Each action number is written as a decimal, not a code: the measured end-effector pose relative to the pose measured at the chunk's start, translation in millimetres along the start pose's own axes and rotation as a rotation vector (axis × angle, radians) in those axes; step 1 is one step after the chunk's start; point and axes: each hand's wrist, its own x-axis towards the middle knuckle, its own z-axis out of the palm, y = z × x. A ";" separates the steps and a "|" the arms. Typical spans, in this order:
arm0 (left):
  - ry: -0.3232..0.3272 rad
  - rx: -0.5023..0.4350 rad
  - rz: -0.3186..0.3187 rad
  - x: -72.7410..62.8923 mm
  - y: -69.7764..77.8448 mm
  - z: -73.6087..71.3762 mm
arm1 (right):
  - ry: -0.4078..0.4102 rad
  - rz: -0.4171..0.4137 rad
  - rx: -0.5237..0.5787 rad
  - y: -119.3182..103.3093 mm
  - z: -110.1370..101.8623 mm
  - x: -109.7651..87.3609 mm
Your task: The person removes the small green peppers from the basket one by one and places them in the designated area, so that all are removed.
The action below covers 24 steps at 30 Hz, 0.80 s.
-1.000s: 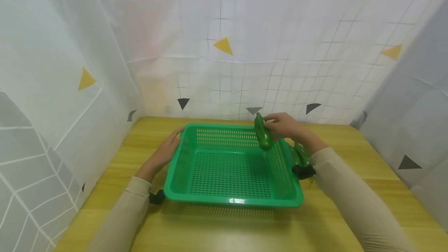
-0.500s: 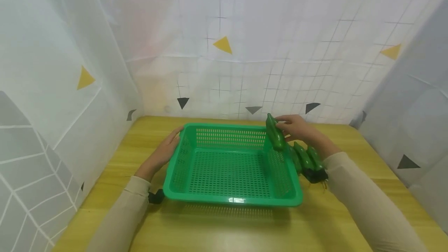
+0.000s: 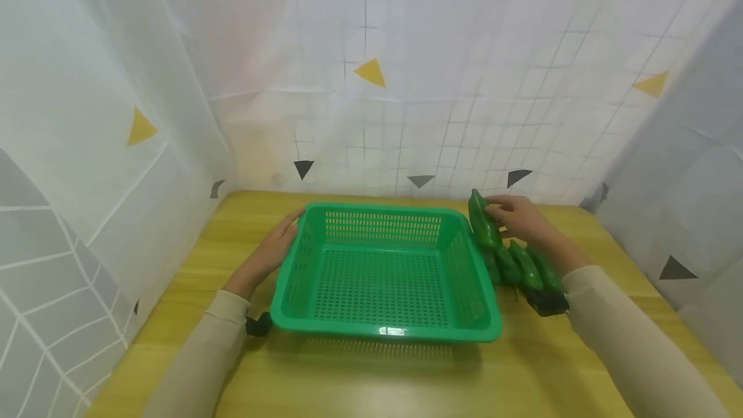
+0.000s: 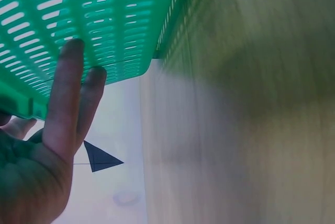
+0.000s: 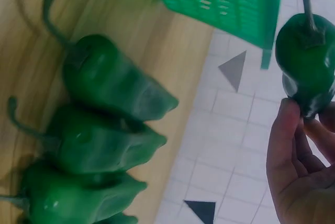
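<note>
A green perforated plastic basket [image 3: 383, 334] stands in the middle of the wooden table, with nothing lying in it. My left hand [image 3: 273, 253] grips its left rim, two fingers [image 4: 65, 88] stretched along the outer wall in the left wrist view. In my right hand [image 3: 519, 218] a long green pepper [image 3: 484, 221] is pinched between thumb and fingers, just outside the basket's right rim. The right wrist view shows that pepper with its stem pointing up the frame. Several more green peppers [image 5: 115, 77] lie side by side on the table, right of the basket.
The wooden table [image 3: 371, 386] reaches back to a white patterned curtain [image 3: 371, 134], which also closes off both sides. Dark wrist devices show beside each sleeve, the right one [image 3: 548, 302] close over the peppers.
My right hand has moved right, carrying the pepper from over the basket to beyond its right rim. More of the peppers on the table show now. My left hand has stayed at the rim.
</note>
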 end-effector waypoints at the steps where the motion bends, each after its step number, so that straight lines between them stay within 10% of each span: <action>1: -0.003 -0.003 0.003 0.0 -0.3 0.2 | 0.007 -0.002 -0.005 3.1 -1.1 -1.1; 24: -0.006 -0.004 0.008 0.7 -0.4 1.1 | 0.153 0.083 -0.179 59.2 -25.0 -26.7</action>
